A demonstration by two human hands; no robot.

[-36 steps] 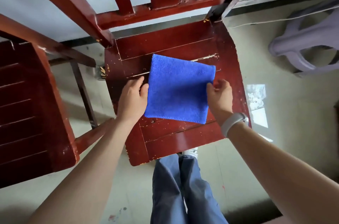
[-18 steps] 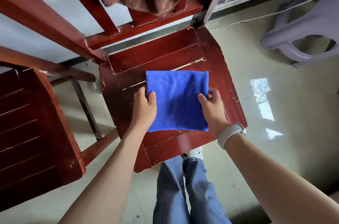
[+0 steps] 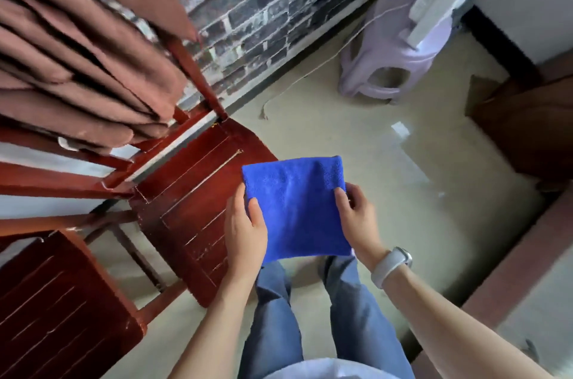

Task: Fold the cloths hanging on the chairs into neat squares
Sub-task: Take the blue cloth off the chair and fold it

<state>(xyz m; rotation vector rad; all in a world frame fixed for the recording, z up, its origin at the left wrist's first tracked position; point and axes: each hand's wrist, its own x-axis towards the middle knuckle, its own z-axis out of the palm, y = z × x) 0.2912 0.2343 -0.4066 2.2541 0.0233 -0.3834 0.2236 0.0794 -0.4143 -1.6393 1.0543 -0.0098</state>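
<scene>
Holding the folded blue cloth [image 3: 296, 208] in both hands [image 3: 245, 229] [image 3: 358, 220], we have lifted it off the chair seat [image 3: 192, 192]; brown cloth [image 3: 77, 68] remains.

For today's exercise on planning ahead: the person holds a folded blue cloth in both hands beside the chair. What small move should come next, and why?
Probably set the blue cloth down somewhere flat, perhaps on the chair seat. It already looks like a neat square, held off the seat by the left hand and right hand. Both hands need freeing, since a brown cloth hangs unfolded on the chair back.
</scene>
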